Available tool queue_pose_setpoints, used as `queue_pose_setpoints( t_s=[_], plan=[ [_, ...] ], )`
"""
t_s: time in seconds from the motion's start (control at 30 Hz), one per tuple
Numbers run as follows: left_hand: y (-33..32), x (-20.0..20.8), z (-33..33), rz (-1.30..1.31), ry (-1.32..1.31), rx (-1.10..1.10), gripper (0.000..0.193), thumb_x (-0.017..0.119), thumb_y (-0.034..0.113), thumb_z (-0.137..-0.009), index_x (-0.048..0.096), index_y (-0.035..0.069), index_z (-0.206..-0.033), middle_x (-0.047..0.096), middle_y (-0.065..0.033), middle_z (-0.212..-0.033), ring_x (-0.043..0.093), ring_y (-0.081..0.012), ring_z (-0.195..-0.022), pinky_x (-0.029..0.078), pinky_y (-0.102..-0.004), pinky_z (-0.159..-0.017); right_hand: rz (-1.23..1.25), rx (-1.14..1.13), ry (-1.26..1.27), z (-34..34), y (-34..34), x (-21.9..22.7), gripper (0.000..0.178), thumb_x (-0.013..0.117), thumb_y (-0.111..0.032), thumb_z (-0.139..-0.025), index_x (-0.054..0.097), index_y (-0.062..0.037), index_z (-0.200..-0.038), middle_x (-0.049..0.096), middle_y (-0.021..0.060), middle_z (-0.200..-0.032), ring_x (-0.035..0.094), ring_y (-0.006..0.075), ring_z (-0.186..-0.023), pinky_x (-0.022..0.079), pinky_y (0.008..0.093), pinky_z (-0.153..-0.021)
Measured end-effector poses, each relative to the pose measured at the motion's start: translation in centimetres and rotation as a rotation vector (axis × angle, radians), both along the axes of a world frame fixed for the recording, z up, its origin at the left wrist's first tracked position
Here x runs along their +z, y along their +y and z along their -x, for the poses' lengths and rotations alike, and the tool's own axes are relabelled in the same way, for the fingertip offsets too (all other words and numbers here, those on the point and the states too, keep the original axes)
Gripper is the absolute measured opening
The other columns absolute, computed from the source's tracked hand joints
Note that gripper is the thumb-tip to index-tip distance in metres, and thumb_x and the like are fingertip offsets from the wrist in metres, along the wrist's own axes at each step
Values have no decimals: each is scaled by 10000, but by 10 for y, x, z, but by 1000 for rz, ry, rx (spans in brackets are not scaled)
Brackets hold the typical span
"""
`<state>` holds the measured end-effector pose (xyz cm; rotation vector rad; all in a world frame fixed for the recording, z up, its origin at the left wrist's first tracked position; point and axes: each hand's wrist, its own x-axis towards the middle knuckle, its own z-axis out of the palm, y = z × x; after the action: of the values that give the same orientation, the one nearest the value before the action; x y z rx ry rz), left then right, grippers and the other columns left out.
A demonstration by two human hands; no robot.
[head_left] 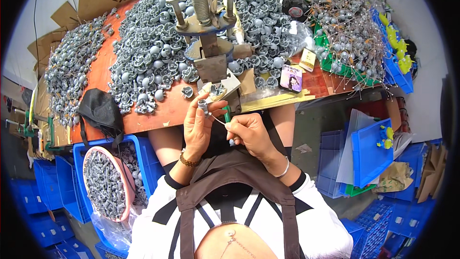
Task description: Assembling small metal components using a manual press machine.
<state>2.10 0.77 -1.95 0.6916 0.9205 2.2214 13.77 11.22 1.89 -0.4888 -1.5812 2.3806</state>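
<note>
Over my lap, just in front of the table edge, my left hand (195, 127) holds a small grey plastic piece (203, 105) between its thumb and fingers. A thin pale wire (216, 119) runs from that piece to my right hand (250, 135), whose fingers are pinched on it. Below those fingers a small grey end piece (232, 142) peeks out. Close behind my hands stands a metal press (211, 67) with a large spring and a pale part at its base. A green piece (226, 113) shows between my hands; what it belongs to is hidden.
Grey half-shells and balls (148, 57) heap around the press on the red table (172, 112). Wired pieces (345, 43) pile at right, more parts (72, 67) at left. A black bag (100, 112) lies at the edge. Below left, a pink basket (128, 182) sits inside a blue crate (155, 163).
</note>
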Motion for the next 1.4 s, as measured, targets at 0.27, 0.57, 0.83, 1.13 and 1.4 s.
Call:
queue_pose_setpoints(
  t_s=[0.27, 0.57, 0.83, 1.13, 1.4],
  plan=[
    [-3, -2, 8, 140, 558, 50, 442, 401, 246, -1011, 325, 36, -1393, 583, -223, -1200, 589, -252, -1069, 439, -379, -954, -10, -17, 14, 0, -2, 5, 252, 594, -146, -897, 642, -23, -682, 604, -1, -630, 495, 26, -517, 374, 167, -476],
    [-6, 6, -10, 59, 519, 198, 223, 582, 49, -902, 622, 15, -1118, 583, -192, -1226, 579, -297, -1113, 461, -365, -921, -607, -182, 191, 3, 0, -8, 211, 603, -155, -919, 671, 21, -825, 647, 45, -713, 533, 72, -563, 409, 230, -497],
    [-9, 23, -2, 164, 785, 394, 142, 633, -21, -804, 681, -26, -937, 652, -161, -1097, 588, -288, -1090, 445, -373, -937, 217, -38, 72, 1, 20, -17, 134, 600, -149, -921, 564, -62, -1017, 584, -7, -719, 545, 46, -571, 425, 183, -490],
    [-7, 34, 9, 701, 1338, 889, 508, 720, 107, -778, 536, -25, -1233, 584, -157, -1206, 530, -321, -1162, 395, -388, -999, -789, -136, 76, 22, 46, -24, 121, 577, -136, -926, 548, -32, -981, 562, -12, -779, 487, 46, -656, 401, 205, -586],
    [0, 17, 10, 712, 688, 366, 226, 709, 31, -785, 684, 11, -1009, 611, -65, -791, 516, -122, -624, 417, -253, -560, -394, 47, 129, 36, 48, -25, 170, 610, -93, -897, 593, -12, -1045, 572, -13, -767, 511, 42, -689, 429, 206, -616]
  ],
)
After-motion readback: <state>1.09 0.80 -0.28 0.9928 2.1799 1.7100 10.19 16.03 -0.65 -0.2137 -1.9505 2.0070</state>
